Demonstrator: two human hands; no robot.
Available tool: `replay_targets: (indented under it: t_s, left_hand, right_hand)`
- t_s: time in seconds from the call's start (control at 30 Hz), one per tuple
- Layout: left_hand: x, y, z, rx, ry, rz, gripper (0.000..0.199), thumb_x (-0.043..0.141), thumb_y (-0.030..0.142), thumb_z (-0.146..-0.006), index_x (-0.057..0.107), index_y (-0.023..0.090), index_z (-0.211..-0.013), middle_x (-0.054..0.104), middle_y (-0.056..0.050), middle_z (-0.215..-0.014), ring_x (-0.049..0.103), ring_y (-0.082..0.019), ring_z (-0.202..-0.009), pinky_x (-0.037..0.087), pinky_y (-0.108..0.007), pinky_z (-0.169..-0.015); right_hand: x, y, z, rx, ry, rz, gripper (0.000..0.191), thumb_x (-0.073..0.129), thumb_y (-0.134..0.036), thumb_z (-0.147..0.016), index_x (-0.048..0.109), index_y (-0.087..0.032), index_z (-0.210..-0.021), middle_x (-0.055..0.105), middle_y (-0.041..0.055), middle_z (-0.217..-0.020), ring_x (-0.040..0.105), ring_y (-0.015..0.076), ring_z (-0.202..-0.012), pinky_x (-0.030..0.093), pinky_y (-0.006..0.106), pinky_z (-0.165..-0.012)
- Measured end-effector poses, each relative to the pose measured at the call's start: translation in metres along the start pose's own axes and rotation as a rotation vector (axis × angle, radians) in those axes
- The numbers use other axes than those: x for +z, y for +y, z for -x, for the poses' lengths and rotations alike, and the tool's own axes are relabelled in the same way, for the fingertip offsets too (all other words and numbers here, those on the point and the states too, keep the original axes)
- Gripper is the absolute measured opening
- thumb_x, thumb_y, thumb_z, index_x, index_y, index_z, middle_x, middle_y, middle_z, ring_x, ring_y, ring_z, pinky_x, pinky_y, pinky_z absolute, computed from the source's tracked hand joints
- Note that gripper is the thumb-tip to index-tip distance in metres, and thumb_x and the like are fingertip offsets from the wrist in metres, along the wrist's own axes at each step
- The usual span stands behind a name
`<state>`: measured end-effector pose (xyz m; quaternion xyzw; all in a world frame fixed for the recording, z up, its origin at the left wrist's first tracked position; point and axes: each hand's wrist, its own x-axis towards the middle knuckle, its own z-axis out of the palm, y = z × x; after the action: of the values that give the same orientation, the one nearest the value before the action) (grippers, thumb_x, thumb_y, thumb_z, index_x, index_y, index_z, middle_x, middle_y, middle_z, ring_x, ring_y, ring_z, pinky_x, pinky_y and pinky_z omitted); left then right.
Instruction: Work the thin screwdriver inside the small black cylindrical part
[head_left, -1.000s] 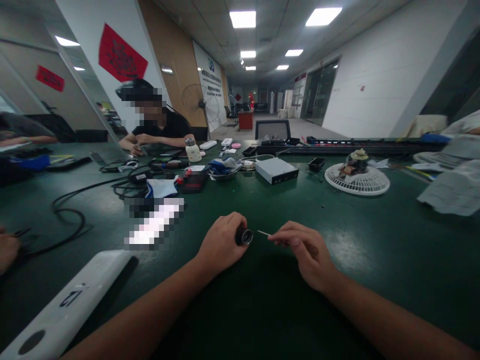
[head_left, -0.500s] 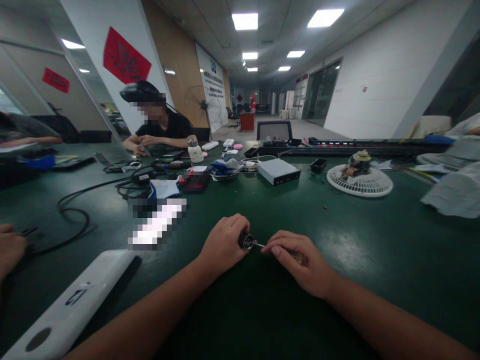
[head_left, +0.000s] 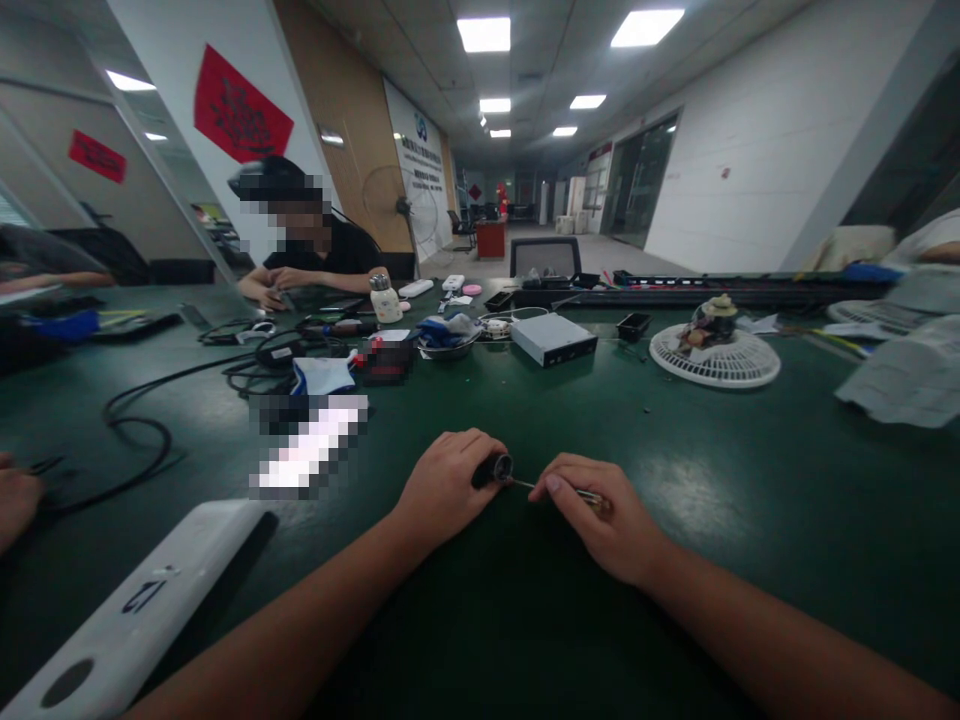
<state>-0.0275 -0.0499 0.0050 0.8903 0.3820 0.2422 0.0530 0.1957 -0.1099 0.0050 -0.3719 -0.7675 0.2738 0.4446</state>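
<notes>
My left hand (head_left: 452, 487) is closed around a small dark cylindrical part (head_left: 501, 467), whose round open end with a lighter rim faces right. Closed on a screwdriver (head_left: 598, 499) with a yellowish handle, my right hand (head_left: 600, 515) sits just across from it. The thin metal shaft points left, its tip at the lower edge of the dark part; whether the two touch I cannot tell. Fingers hide most of the handle and the back of the dark part.
To the left lies a long white case (head_left: 150, 610) marked 12, with black cables (head_left: 161, 440) behind it. Further back are a disc drive (head_left: 553, 340), a white fan grille with a motor (head_left: 716, 360) and a bottle (head_left: 385, 300). Another person (head_left: 315, 240) sits across the table.
The dark part has tilted a little, its open end turned slightly upward. The screwdriver tip has shifted from the opening to the lower rim. The view has moved slightly.
</notes>
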Motion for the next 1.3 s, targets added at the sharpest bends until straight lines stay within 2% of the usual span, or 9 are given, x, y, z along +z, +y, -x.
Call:
replay_targets:
  t_s: [0.1, 0.27, 0.53, 0.73, 0.9, 1.0, 1.07, 1.13, 1.3]
  left_hand:
    - [0.0, 0.001, 0.0, 0.031, -0.016, 0.014, 0.02, 0.068, 0.018, -0.086, 0.062, 0.023, -0.104, 0.068, -0.001, -0.104, 0.061, -0.022, -0.098, 0.043, -0.038, -0.087]
    - [0.0, 0.005, 0.001, 0.078, -0.026, 0.003, 0.022, 0.069, 0.017, -0.085, 0.062, 0.023, -0.104, 0.069, -0.002, -0.105, 0.062, -0.022, -0.1, 0.043, -0.039, -0.088]
    - [0.001, 0.006, 0.001, 0.097, -0.023, 0.011, 0.025, 0.07, 0.019, -0.085, 0.063, 0.023, -0.109, 0.07, -0.003, -0.108, 0.062, -0.023, -0.1, 0.044, -0.041, -0.09]
    - [0.001, 0.006, 0.001, 0.051, -0.043, 0.006, 0.027, 0.066, 0.015, -0.085, 0.064, 0.023, -0.111, 0.069, -0.003, -0.11, 0.062, -0.024, -0.103, 0.045, -0.042, -0.091]
    - [0.004, 0.003, 0.001, -0.042, -0.021, -0.014, 0.03, 0.063, 0.023, -0.091, 0.062, 0.025, -0.121, 0.068, -0.004, -0.113, 0.062, -0.024, -0.104, 0.046, -0.045, -0.093]
    - [0.005, 0.002, 0.001, -0.074, 0.015, -0.02, 0.033, 0.064, 0.031, -0.092, 0.06, 0.027, -0.125, 0.07, -0.003, -0.112, 0.063, -0.025, -0.103, 0.046, -0.046, -0.093]
    - [0.005, 0.002, 0.001, -0.079, 0.04, -0.023, 0.034, 0.064, 0.034, -0.093, 0.059, 0.027, -0.126, 0.071, -0.003, -0.111, 0.064, -0.025, -0.101, 0.046, -0.046, -0.092]
    - [0.004, 0.002, 0.001, -0.082, 0.055, -0.029, 0.033, 0.064, 0.034, -0.093, 0.059, 0.026, -0.125, 0.071, -0.004, -0.108, 0.064, -0.025, -0.099, 0.046, -0.046, -0.092]
    - [0.005, 0.003, 0.002, -0.077, 0.062, -0.034, 0.034, 0.067, 0.035, -0.092, 0.06, 0.024, -0.123, 0.071, -0.005, -0.104, 0.064, -0.025, -0.096, 0.046, -0.045, -0.091]
  right_hand:
    - [0.0, 0.001, -0.001, 0.025, 0.044, 0.01, 0.027, 0.05, -0.023, -0.101, 0.075, -0.02, -0.092, 0.07, 0.004, -0.088, 0.066, 0.0171, -0.082, 0.049, 0.031, -0.075]
    - [0.001, 0.0, -0.002, -0.008, -0.046, -0.039, 0.024, 0.052, -0.024, -0.101, 0.075, -0.02, -0.094, 0.07, 0.0039, -0.089, 0.066, 0.0162, -0.08, 0.049, 0.029, -0.073]
    - [0.001, 0.001, -0.001, 0.026, 0.059, 0.077, 0.028, 0.049, -0.025, -0.101, 0.071, -0.018, -0.086, 0.067, 0.0039, -0.081, 0.065, 0.0172, -0.075, 0.048, 0.031, -0.071]
    - [0.003, 0.002, 0.002, -0.002, -0.04, 0.031, 0.026, 0.053, -0.033, -0.1, 0.073, -0.02, -0.089, 0.071, 0.0052, -0.088, 0.067, 0.018, -0.079, 0.053, 0.031, -0.073]
    - [0.0, 0.013, 0.008, 0.161, 0.206, 0.095, 0.046, 0.028, -0.043, -0.107, 0.066, -0.019, -0.099, 0.062, 0.0002, -0.061, 0.06, 0.0152, -0.051, 0.046, 0.027, -0.049]
    - [-0.001, 0.016, 0.003, 0.217, 0.195, 0.188, 0.028, 0.048, -0.04, -0.102, 0.067, -0.021, -0.094, 0.068, 0.0022, -0.072, 0.063, 0.0168, -0.06, 0.045, 0.028, -0.054]
    - [0.001, 0.017, -0.001, 0.236, 0.144, 0.24, 0.012, 0.07, -0.034, -0.09, 0.067, -0.022, -0.09, 0.07, 0.0031, -0.082, 0.065, 0.0199, -0.072, 0.047, 0.031, -0.062]
    - [0.004, 0.017, -0.003, 0.24, 0.091, 0.266, 0.02, 0.082, -0.025, -0.076, 0.067, -0.023, -0.089, 0.07, 0.0022, -0.085, 0.065, 0.022, -0.079, 0.048, 0.033, -0.068]
    - [0.006, 0.014, -0.002, 0.228, 0.044, 0.246, 0.018, 0.076, -0.014, -0.077, 0.063, -0.024, -0.086, 0.067, -0.0017, -0.078, 0.064, 0.0183, -0.07, 0.046, 0.031, -0.063]
